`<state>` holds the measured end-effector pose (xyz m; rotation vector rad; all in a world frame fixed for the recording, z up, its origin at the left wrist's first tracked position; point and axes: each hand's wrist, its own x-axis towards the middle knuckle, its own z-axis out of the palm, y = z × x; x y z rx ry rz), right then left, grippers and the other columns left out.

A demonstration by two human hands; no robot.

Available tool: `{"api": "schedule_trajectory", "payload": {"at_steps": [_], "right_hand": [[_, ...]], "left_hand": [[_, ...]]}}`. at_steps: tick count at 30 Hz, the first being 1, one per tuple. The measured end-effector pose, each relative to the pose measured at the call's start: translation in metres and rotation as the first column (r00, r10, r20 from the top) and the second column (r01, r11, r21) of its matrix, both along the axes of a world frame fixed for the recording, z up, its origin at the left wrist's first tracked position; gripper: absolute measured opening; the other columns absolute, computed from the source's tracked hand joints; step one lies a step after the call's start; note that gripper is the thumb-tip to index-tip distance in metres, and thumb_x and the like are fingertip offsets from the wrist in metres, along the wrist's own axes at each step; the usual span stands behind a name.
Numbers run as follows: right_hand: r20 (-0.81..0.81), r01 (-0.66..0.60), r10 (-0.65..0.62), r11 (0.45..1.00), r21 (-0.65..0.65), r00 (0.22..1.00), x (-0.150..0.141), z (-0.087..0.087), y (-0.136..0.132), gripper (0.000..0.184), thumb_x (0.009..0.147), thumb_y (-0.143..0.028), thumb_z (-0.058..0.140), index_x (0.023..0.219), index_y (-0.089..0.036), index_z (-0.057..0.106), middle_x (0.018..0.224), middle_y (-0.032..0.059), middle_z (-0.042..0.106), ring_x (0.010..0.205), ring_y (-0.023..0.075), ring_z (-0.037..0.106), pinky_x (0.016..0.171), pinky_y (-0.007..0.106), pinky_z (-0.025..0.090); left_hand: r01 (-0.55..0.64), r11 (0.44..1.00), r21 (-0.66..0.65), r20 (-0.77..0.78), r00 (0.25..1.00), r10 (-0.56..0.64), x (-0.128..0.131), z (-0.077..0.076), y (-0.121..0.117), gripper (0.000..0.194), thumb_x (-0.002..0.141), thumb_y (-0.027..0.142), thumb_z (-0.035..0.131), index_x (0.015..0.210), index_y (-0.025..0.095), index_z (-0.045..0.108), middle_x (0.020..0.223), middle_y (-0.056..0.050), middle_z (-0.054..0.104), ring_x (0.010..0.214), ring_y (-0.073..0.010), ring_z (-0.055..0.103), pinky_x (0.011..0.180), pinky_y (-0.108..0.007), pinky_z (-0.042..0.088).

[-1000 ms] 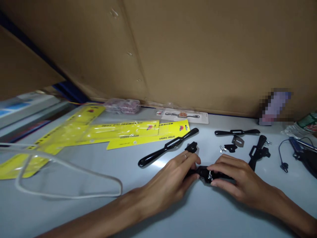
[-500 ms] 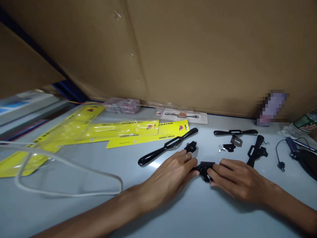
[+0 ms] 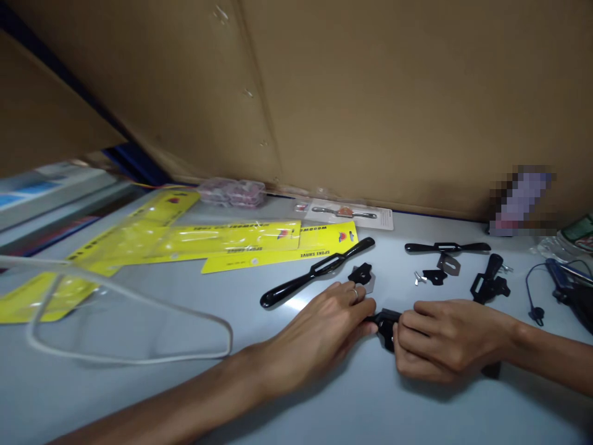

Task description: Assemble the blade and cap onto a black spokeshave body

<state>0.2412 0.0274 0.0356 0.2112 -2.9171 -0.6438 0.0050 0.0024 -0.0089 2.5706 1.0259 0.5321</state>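
Observation:
A black spokeshave [image 3: 387, 331] lies between my hands, low over the table. My left hand [image 3: 331, 318], a ring on one finger, is closed on its left end. Curled fingers of my right hand [image 3: 440, 340] press at its middle and right side, hiding what exactly they pinch. Just beyond my left fingers are a black cap plate [image 3: 360, 273] and a grey blade partly under it. A bare spokeshave body [image 3: 317, 272] rests at a slant behind that hand. Past my right hand, another spokeshave body [image 3: 486, 278] has a black plate against it.
Farther back lie a spokeshave body [image 3: 447, 248], a blade [image 3: 449, 264], a cap plate [image 3: 435, 277] and silver wing screws [image 3: 419, 278]. Yellow packaging cards [image 3: 278, 247] and a white cable [image 3: 139, 358] spread leftward. Clear plastic boxes [image 3: 231, 192] stand by the cardboard wall [image 3: 370, 111].
My right hand has rolled over and its fingers have curled in, covering the silver screw that showed at its fingertips. My left hand keeps its hold. The view has shifted slightly.

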Motion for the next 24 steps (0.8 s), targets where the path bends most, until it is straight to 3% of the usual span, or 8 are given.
{"api": "schedule_trajectory", "payload": {"at_steps": [7,11,16,24], "right_hand": [[0.075,-0.025,0.024,1.0,0.015,0.997,-0.008,0.008,0.004,0.024,0.099,-0.007,0.045,0.084,-0.018,0.061,0.066,-0.0027,0.053,0.058,0.0137,0.048,0.048,0.029,0.034],[0.087,0.032,-0.035,0.999,0.03,0.996,-0.009,0.007,0.001,0.02,0.097,-0.007,0.048,0.083,-0.018,0.059,0.066,-0.0025,0.052,0.057,0.0141,0.048,0.046,0.03,0.032],[0.14,0.208,-0.213,0.977,0.048,0.967,-0.009,0.005,-0.016,0.018,0.092,-0.005,0.047,0.084,-0.019,0.057,0.065,-0.0006,0.053,0.055,0.0162,0.05,0.044,0.032,0.029],[0.256,0.519,-0.529,0.848,0.109,0.809,-0.021,0.005,-0.043,0.019,0.089,-0.001,0.045,0.096,-0.018,0.051,0.07,0.003,0.058,0.054,0.0206,0.055,0.041,0.034,0.024]], "left_hand": [[0.002,1.0,-0.008,-0.013,1.0,-0.002,0.0,-0.001,-0.001,0.02,0.101,0.016,0.051,0.081,0.018,0.057,0.081,-0.002,0.058,0.074,-0.0198,0.051,0.066,-0.032,0.036],[-0.007,1.0,0.009,-0.009,1.0,0.007,0.002,-0.002,-0.002,0.019,0.1,0.016,0.05,0.083,0.018,0.058,0.082,-0.003,0.059,0.074,-0.0201,0.052,0.066,-0.033,0.036],[-0.041,0.999,0.026,-0.009,0.999,0.041,0.005,-0.004,-0.003,0.018,0.099,0.015,0.051,0.083,0.017,0.059,0.081,-0.003,0.06,0.075,-0.0215,0.054,0.068,-0.035,0.039],[-0.119,0.992,-0.047,-0.057,0.992,0.117,0.008,0.001,-0.007,0.018,0.099,0.018,0.053,0.084,0.017,0.062,0.085,-0.005,0.062,0.079,-0.0233,0.057,0.073,-0.037,0.044]]}}
